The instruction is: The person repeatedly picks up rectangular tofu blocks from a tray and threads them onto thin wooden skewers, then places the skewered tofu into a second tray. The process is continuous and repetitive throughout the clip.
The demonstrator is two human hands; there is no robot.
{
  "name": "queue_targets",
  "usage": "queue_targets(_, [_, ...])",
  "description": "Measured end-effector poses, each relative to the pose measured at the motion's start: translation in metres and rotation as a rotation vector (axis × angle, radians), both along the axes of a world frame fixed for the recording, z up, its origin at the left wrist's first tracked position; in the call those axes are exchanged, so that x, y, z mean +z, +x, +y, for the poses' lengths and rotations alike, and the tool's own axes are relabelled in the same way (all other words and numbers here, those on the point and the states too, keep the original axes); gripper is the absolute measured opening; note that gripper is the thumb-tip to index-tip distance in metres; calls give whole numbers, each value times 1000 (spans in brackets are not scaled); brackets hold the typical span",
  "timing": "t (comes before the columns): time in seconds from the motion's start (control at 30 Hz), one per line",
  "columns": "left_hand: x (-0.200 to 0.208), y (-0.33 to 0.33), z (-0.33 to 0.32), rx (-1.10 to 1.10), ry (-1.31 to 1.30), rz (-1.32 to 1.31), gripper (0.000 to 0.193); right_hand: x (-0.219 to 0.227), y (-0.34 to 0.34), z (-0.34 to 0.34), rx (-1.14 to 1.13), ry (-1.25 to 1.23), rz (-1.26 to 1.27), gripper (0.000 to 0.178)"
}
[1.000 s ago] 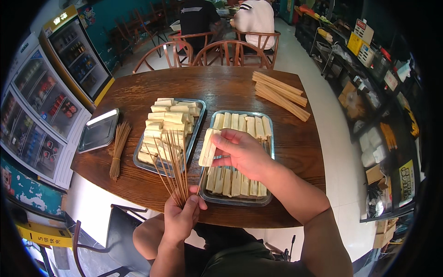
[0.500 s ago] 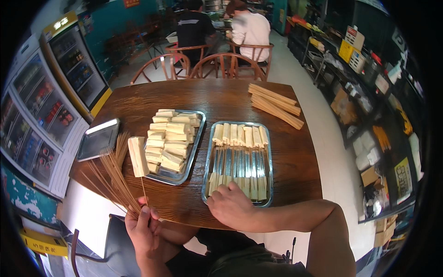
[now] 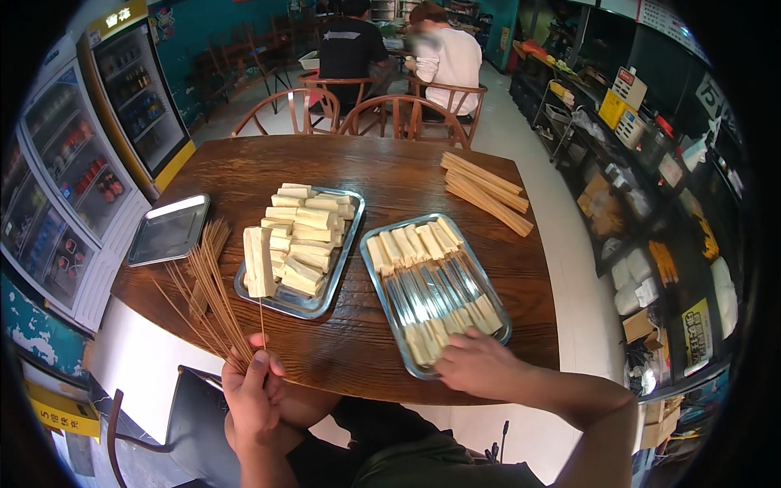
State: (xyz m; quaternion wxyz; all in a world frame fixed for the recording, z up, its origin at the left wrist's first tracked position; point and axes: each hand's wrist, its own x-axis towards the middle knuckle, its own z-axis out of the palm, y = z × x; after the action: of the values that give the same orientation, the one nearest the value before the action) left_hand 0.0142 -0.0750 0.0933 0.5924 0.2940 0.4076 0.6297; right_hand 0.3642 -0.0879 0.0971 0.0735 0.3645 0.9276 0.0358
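Note:
My left hand point(image 3: 254, 382) is closed around a fan of bamboo skewers point(image 3: 215, 305). One skewer in it stands up with a pale yellow block, looking like folded tofu skin point(image 3: 259, 264), on its tip. At the near edge of the right metal tray point(image 3: 392, 321), my right hand point(image 3: 480, 363) has its fingers curled over the rim, by the skewered pieces. That tray lies slanted, with skewered pieces point(image 3: 413, 244) in a far row and a near row, their sticks meeting in the middle. Bare blocks point(image 3: 305, 236) are piled on the left metal tray point(image 3: 355, 213).
More skewers point(image 3: 486, 195) lie in bundles at the table's far right. An overturned-looking or bare metal tray point(image 3: 168, 230) sits at the left edge. Wooden chairs point(image 3: 403, 110) stand beyond the table, with two people seated farther back. Drink fridges point(image 3: 77, 175) line the left; shelves point(image 3: 651, 211) the right.
The right tray has turned, its near end swinging rightward, and my right hand has moved right with it. My left hand still holds the skewers at about the same place.

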Motion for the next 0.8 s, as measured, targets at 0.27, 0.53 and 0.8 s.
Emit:
queue_targets(0.27, [-5, 14, 17, -69, -25, 36, 20, 24, 150, -24, -703, 61, 329, 12])
queue_targets(0.53, [2, 27, 22, -148, -79, 185, 19, -34, 209, 59, -984, 160, 478, 20])
queue_targets(0.8, [27, 54, 45, -294, -11, 624, 17, -19, 183, 121, -927, -132, 620, 19])
